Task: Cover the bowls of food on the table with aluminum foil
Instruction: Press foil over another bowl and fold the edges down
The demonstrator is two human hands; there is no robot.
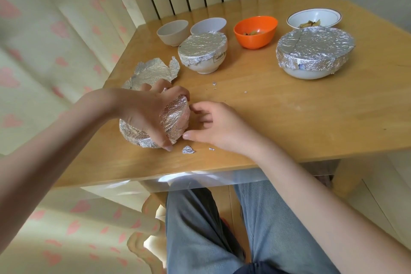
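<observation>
A foil-wrapped bowl sits near the table's front left. My left hand lies over its top, fingers curled down around the foil at the rim. My right hand rests on the table just right of the bowl, with fingertips touching the foil at its side. A loose crumpled foil sheet lies behind the bowl. Farther back stand a small foil-covered bowl and a large foil-covered bowl. An orange bowl and a white rimmed bowl hold food, uncovered.
Two uncovered pale bowls stand at the back left. Small foil scraps lie by the front edge of the wooden table. A curtain hangs left, a radiator behind. My legs are under the table.
</observation>
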